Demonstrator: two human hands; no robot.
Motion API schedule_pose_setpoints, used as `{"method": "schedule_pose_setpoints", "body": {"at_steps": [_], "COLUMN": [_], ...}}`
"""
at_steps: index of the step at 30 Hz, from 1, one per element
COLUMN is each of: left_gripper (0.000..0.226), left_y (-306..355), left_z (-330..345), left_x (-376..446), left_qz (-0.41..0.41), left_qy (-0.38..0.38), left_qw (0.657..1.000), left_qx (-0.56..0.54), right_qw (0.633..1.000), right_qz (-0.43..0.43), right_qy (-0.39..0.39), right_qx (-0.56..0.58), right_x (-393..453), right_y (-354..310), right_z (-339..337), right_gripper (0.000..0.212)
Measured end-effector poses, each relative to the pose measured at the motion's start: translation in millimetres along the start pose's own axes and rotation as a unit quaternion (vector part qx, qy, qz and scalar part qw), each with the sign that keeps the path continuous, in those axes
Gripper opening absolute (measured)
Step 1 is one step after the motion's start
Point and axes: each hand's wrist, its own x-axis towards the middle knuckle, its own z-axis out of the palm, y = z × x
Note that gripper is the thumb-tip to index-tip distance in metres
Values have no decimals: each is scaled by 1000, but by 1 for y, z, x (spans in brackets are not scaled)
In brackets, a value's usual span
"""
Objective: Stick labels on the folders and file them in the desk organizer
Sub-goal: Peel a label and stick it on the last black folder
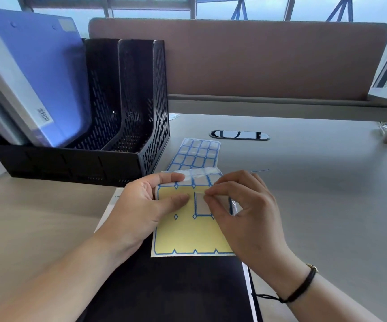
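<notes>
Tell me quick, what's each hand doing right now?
Left hand: holds the label sheet, thumb pressing on its yellow backing.
Right hand: fingertips pinch the top edge of a label, peeling it off the sheet.

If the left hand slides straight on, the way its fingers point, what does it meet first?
The left hand points right across the label sheet. It would probably first meet the label and the right hand's fingertips pinching it.

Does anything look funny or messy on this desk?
Only small things. The blue folder leans sideways in the black organizer instead of standing straight. The label sheet held by the left hand is mostly bare yellow backing, while the right hand peels a label. Nothing looks spilled or broken.
</notes>
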Motion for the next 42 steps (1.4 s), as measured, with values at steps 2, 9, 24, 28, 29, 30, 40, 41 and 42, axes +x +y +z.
{"method": "schedule_pose_setpoints", "body": {"at_steps": [2, 9, 24, 28, 29, 30, 40, 41, 42], "left_gripper": [43, 38, 44, 42, 42, 43, 41, 42, 42], "left_y": [1, 4, 17, 33, 37, 39, 19, 18, 17], "left_z": [0, -5, -17, -37, -46, -57, -159, -169, -178], "left_x": [0, 4, 2, -16, -23, -27, -84, -88, -92], "left_qz": [5, 1, -20, 12, 19, 21, -40, -49, -59], "left_qy": [6, 40, 53, 33, 31, 37, 195, 206, 211], "left_qw": [1000, 999, 995, 978, 969, 959, 941, 936, 931], "left_qx": [1, -19, 82, 207, 243, 282, 273, 283, 291], "right_qw": [1000, 998, 992, 982, 977, 970, 839, 832, 827], "right_qz": [-9, -35, -23, 68, 90, 111, 242, 244, 244], "right_qy": [0, -10, -42, -89, -95, -101, -249, -259, -270], "right_qx": [13, 58, 116, 150, 169, 193, 419, 426, 428], "right_x": [0, 0, -2, -2, -2, -2, -21, -22, -23], "right_y": [-2, -9, -26, -26, -26, -26, -37, -40, -43], "right_z": [0, -3, -13, -17, -16, -15, 0, 0, -1], "right_gripper": [6, 3, 26, 57, 61, 61, 32, 32, 31]}}
